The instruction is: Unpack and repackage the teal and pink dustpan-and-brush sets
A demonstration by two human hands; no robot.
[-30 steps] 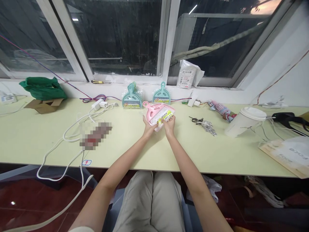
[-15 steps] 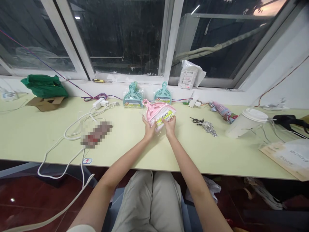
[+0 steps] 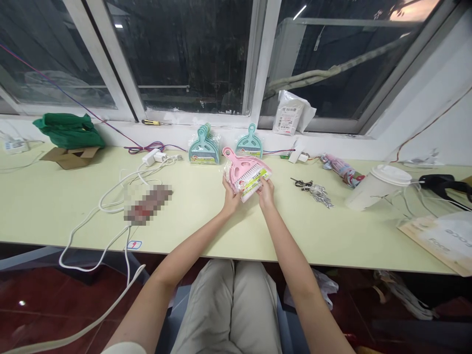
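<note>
A pink dustpan and brush set (image 3: pixel 246 169), in clear wrap with a yellow-green label, is held tilted over the table between my two hands. My left hand (image 3: pixel 231 197) grips its lower left edge. At the lower right edge, my right hand (image 3: pixel 266 192) has its thumb by the label and its fingers behind. Behind the pink set, a row of several wrapped teal dustpan sets (image 3: pixel 203 147) stands against the wall. A separate teal dustpan set (image 3: pixel 250 142) stands to their right, its lower part partly covered by the pink one.
Left lie a white cable (image 3: pixel 101 201), a blurred-out object (image 3: pixel 147 205), a cardboard box (image 3: pixel 72 157) and a green bag (image 3: pixel 68 132). On the right are keys (image 3: pixel 320 194), a folded umbrella (image 3: pixel 341 169), a white cup (image 3: pixel 379 189) and a paper bag (image 3: pixel 438 241). The table's front edge (image 3: pixel 236 259) crosses above my lap.
The pink set has shifted slightly right and tilted a little more. My right hand has slid outward along its edge, uncovering more of the label.
</note>
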